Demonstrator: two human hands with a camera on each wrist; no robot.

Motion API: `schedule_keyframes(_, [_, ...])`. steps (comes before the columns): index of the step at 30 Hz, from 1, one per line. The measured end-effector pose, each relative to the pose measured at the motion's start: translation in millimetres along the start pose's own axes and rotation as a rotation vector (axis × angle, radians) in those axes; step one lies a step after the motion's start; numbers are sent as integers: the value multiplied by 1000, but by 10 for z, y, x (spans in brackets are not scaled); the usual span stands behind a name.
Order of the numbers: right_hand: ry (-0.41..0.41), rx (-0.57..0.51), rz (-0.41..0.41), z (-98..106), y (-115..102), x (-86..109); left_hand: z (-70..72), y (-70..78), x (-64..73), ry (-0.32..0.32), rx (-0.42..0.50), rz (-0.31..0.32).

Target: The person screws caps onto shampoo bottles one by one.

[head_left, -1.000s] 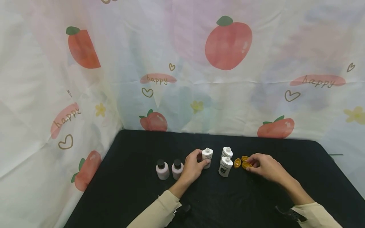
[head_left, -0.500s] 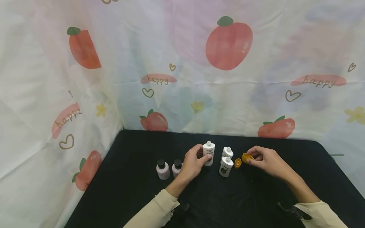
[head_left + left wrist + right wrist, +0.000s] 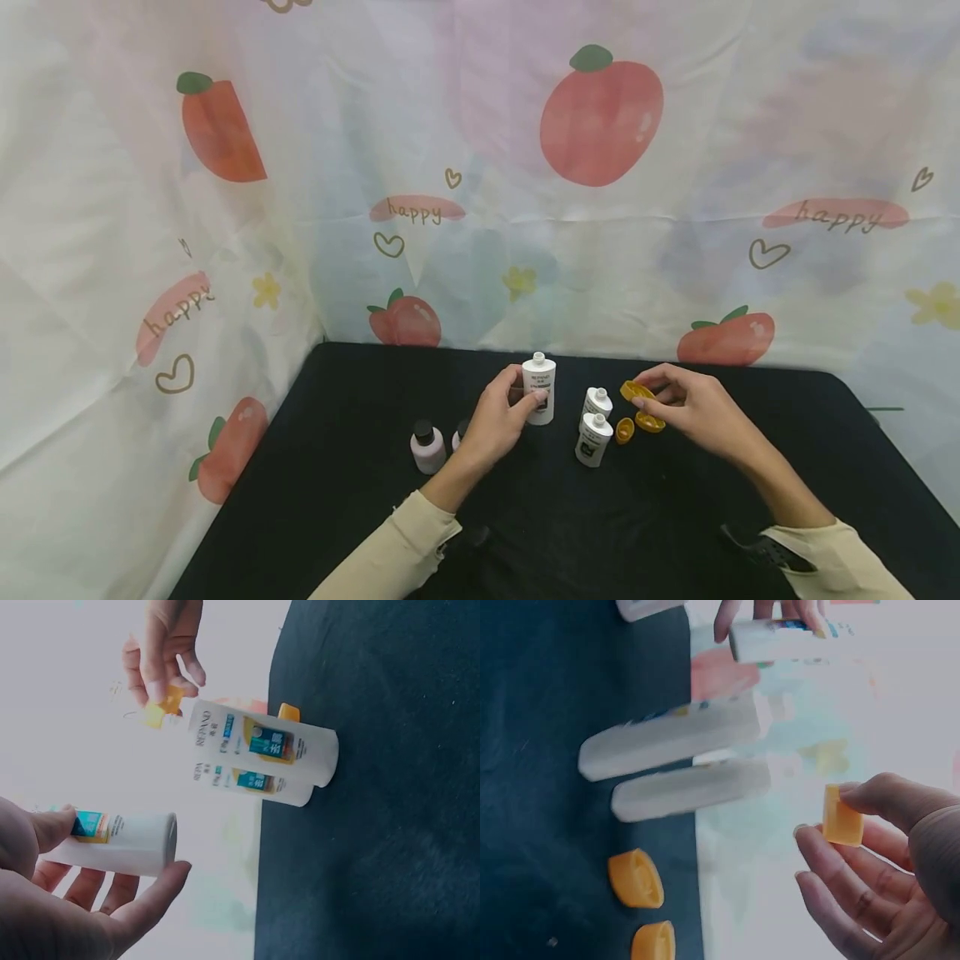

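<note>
My left hand (image 3: 491, 421) grips a white bottle (image 3: 545, 413) with a bare neck, holding it upright above the table; the left wrist view shows its base off the cloth. Between thumb and fingertips of my right hand (image 3: 697, 408) is an orange bottle cap (image 3: 844, 822), raised in the air. Two more uncapped white bottles stand between the hands, the front bottle (image 3: 592, 442) partly covering the rear bottle (image 3: 598, 398). Two loose orange caps lie to their right: one cap (image 3: 624, 431) beside the front bottle, another cap (image 3: 650, 422) below my right hand.
A pale pink bottle with a black lid (image 3: 428, 454) stands left of my left forearm. A second pink bottle (image 3: 456, 438) is mostly hidden behind that forearm. The black tabletop (image 3: 585, 533) meets a printed curtain (image 3: 480, 275) at its far edge.
My left hand has raised the white bottle off the table. My right hand has picked up an orange cap and brought it up and leftward. The standing bottles have stayed put.
</note>
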State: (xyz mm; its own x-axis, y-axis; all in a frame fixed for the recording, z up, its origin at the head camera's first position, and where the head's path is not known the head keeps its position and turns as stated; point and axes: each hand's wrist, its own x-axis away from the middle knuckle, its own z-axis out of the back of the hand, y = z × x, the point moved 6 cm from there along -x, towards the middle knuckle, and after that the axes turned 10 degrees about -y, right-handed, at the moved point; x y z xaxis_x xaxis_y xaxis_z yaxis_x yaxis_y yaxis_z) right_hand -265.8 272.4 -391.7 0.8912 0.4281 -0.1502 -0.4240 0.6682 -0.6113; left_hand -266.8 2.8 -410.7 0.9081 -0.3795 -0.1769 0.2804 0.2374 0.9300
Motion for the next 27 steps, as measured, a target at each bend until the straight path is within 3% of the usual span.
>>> schedule_keyframes(9, [35, 4, 72, 50, -302, -71, 127, 48, 32, -19, 55, 28])
schedule_keyframes(20, [15, -60, 119, 68, -577, -188, 242, 164, 73, -38, 33, -17])
schedule_keyframes(27, [-11, -102, 157, 50, -764, -262, 290, 236, 115, -35, -26, -10])
